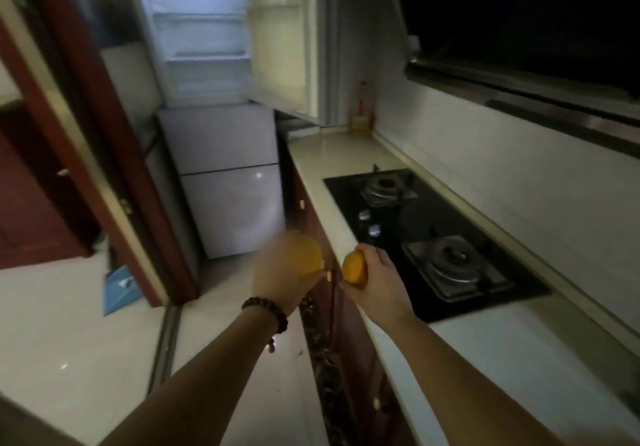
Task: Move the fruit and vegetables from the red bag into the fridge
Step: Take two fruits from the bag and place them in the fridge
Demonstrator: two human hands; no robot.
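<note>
Here, in the lower middle of the frame, both hands are stretched forward, each closed around an orange fruit. The left hand (281, 276) is blurred; its fingers wrap a round orange fruit (308, 255) that shows above the knuckles, and a dark bead bracelet (266, 312) circles that wrist. Just to its right, the right hand (375, 277) grips a second orange fruit (355, 267), which sticks out from the left side of the fist. The two fruits are near each other but apart.

The fridge (214, 99) stands in the upper middle of the frame with its top door (282, 37) swung open to the right; the lit shelves inside look bare, and the two lower white compartments are shut. Both fruits are well short of it, held in the air in front of the edge of the tabletop (332, 154).

The pale tabletop runs down the right side of the frame and carries a black gas hob (408, 224) with two burners. At its far end, beside the open fridge door, stands a bottle (362, 109) of yellowish liquid. A blue object (119, 286) lies on the floor at the left; what it is cannot be told.
</note>
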